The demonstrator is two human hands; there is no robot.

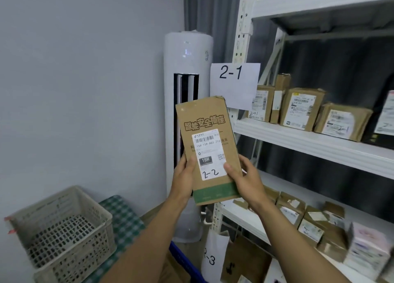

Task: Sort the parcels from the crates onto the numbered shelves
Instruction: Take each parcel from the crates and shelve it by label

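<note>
Parcel [210,150] upright between fingers [247,165] of left hand [183,182] and right hand [249,182] — marked 2-2

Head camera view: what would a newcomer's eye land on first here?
The tall cardboard parcel held up at centre, with the left hand and right hand gripping its lower sides, its label hand-marked 2-2. Behind it, a paper sign reading 2-1 hangs on the white shelving at right.
</note>
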